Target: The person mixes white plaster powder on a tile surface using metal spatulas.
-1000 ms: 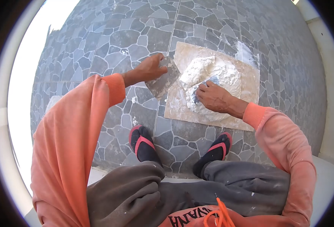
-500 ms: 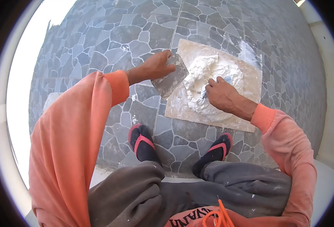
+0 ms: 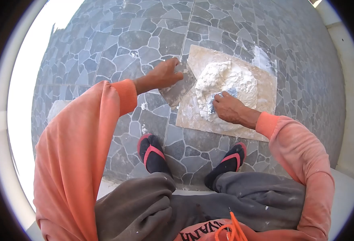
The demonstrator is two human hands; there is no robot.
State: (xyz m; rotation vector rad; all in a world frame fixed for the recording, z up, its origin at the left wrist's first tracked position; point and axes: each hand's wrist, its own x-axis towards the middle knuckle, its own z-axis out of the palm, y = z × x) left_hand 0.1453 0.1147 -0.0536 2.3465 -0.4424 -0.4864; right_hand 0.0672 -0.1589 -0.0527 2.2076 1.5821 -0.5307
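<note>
A heap of white paste [image 3: 239, 80] lies on a pale, smeared board [image 3: 265, 102] on the floor. My left hand [image 3: 167, 73] grips a flat grey plate [image 3: 179, 89] by its upper left edge, and the plate's right corner reaches over the board's left side. On the near left part of the heap, my right hand [image 3: 230, 107] is closed around a blue-grey scraper [image 3: 231, 92]. The blade lies against the paste, and its handle is mostly hidden by the fingers.
Grey stone-patterned tiles [image 3: 139, 40] form the floor, with white specks on them. A white smear [image 3: 262, 58] shows at the board's far right corner. My feet in dark socks and red-strapped sandals [image 3: 152, 152] stand just in front of the board.
My right hand and the scraper have moved a little toward me and to the left across the paste. More of the blue-grey blade shows. My left hand still holds the plate, shifted slightly.
</note>
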